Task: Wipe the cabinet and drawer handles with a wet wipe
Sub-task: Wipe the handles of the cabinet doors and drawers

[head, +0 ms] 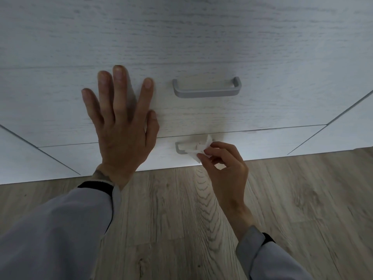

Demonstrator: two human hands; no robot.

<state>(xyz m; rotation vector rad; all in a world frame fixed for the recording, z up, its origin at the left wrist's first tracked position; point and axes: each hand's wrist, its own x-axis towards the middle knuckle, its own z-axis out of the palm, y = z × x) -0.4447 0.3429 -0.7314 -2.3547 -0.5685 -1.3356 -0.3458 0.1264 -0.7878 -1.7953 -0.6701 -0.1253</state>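
Item: drawer-handle wipe, lower drawer, in progress. Nearest, grey sleeves with dark cuffs over a wood-grain floor [282, 199]. Right hand [224, 164]: fingers pinched on a crumpled white wet wipe [196, 148], which is bunched over the right part of the lower drawer handle [179, 148]; only the handle's left end and corner show beyond the wipe, to the left of the fingertips. Left hand [119, 126]: empty, fingers spread, palm flat on the pale wood-grain drawer front [282, 102], lying across the seam between the two drawers, just left of the wiping hand; it appears to brace the body or hold the drawers shut. Farther, above the right hand and right of the left fingertips: upper drawer handle [206, 88], grey bar, bare, no wipe on it; whether it is already cleaned cannot be told. Beyond, plain cabinet panel. Handling note, as judgement: the step goes best if the wipe is wrapped around the bar rather than dabbed on its face, then drawn along its length toward the exposed left end, taking in the underside, the back face and both corner posts where grime tends to collect. Keep the left palm pressing so the drawer does not slide out under the pull. Refold to a fresh face before moving to another handle.
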